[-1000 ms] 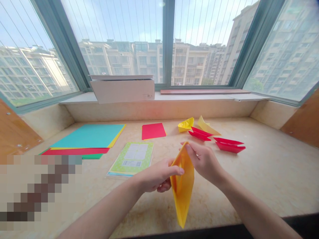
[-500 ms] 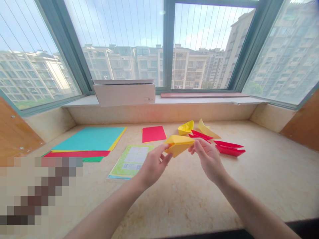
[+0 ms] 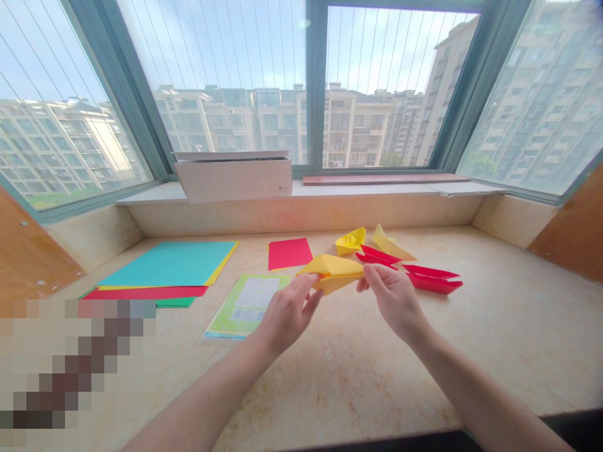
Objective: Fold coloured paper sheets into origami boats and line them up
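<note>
Above the stone sill, a folded yellow paper boat (image 3: 333, 270) is held between my two hands. My left hand (image 3: 293, 309) is closed on its left part, thumb below and fingers against the side. At the right end, my right hand (image 3: 390, 287) pinches the paper between thumb and fingers. Just beyond my right hand lie two red paper boats, one nearer (image 3: 433, 279) and one partly hidden behind (image 3: 378, 256). A small yellow paper boat (image 3: 351, 241) and a pale yellow folded paper (image 3: 391, 243) sit behind them.
Large coloured sheets, turquoise on top (image 3: 172, 263), lie at the left. A red square sheet (image 3: 289, 253) rests near the middle, with a green paper packet (image 3: 252, 304) in front. A white box (image 3: 234, 179) stands on the ledge under the window. A blurred patch covers the lower left.
The yellow paper has stretched out to the left, its left end now a longer point, and looks flatter. My left fingers have shifted slightly; my right hand keeps its pinch.
</note>
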Action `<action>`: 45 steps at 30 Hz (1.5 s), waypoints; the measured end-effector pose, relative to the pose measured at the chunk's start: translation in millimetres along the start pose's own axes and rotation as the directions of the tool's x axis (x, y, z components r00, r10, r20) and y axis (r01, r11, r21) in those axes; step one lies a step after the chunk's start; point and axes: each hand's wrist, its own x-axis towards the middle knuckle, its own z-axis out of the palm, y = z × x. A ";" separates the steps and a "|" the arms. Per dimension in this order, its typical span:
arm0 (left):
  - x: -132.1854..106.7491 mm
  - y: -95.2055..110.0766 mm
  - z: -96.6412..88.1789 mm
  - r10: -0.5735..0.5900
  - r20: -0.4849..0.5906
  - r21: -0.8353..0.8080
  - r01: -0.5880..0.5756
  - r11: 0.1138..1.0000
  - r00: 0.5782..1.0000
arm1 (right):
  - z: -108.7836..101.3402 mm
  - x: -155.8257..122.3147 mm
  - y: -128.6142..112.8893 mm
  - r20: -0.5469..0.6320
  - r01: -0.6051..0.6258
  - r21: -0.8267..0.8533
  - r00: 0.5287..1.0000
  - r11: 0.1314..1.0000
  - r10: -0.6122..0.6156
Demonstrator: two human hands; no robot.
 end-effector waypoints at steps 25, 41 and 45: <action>1.0 -10.4 0.5 0.065 0.039 -0.062 -0.062 0.996 0.997 | -5.5 -1.2 21.1 -0.029 0.403 -0.309 0.901 0.862 -0.432; 3.1 -1.4 3.3 0.017 -0.218 0.049 -0.007 0.999 0.976 | 1.2 -18.5 18.3 0.294 0.756 -0.437 0.633 0.488 -0.716; 9.2 0.4 1.5 -0.283 -0.332 -0.327 0.172 0.929 0.900 | 9.1 -19.9 20.3 0.268 0.715 -0.438 0.683 0.545 -0.680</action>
